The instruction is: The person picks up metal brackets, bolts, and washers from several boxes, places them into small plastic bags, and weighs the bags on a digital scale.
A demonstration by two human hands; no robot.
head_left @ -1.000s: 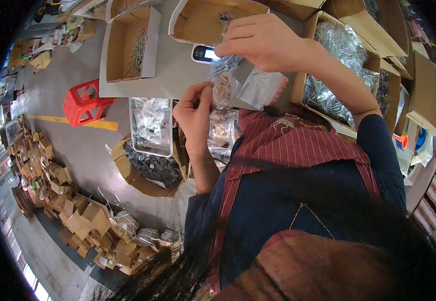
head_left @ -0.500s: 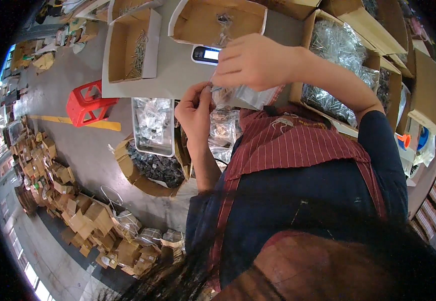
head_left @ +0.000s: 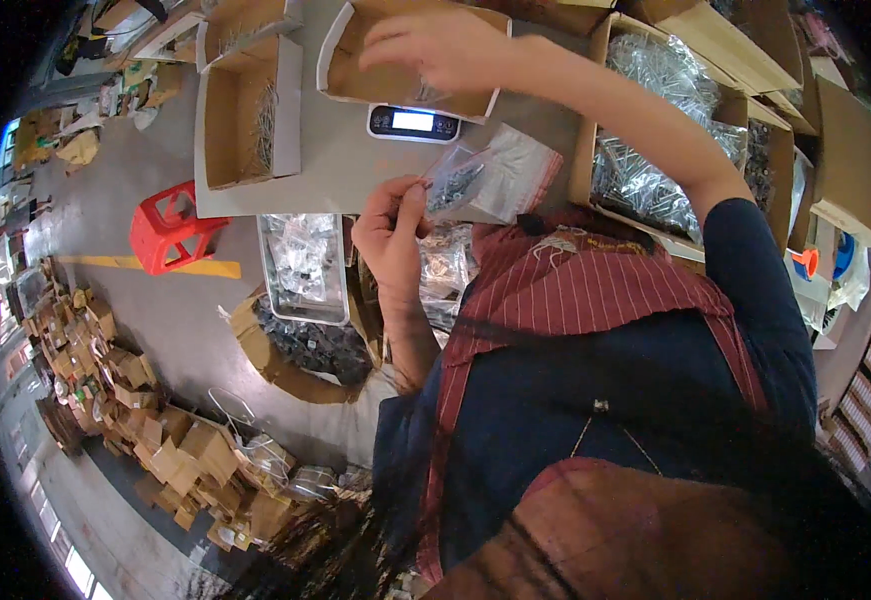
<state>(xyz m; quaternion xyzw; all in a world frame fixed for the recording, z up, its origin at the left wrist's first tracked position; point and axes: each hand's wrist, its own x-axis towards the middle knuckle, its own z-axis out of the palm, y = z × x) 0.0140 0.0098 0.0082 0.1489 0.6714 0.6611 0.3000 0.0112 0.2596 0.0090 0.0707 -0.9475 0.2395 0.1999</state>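
My left hand (head_left: 392, 228) is closed in a pinch on the edge of a clear plastic bag (head_left: 455, 186) with small dark metal pieces, perhaps screws, inside. The bag hangs over the table's near edge, beside a stack of flat clear bags (head_left: 518, 172). Over an open cardboard tray (head_left: 341, 62) reaches my right hand (head_left: 440, 48), its fingers spread and nothing visible in them. Partly hidden beneath that hand, something small and shiny (head_left: 423, 93) lies in the tray. A digital scale (head_left: 412, 122) with a lit display sits just in front of the tray.
A cardboard box (head_left: 267, 125) of long metal pins stands on the left. At right, a large box (head_left: 645, 130) holds bagged metal parts. Below the table edge are a metal tray (head_left: 343, 290) of clear bags and a round carton (head_left: 270, 362). A red stool (head_left: 170, 230) stands on the floor.
My right hand has moved from beside the left hand, up and left, over the cardboard tray. The bag in my left hand is now in plain sight. The whole view has shifted slightly.
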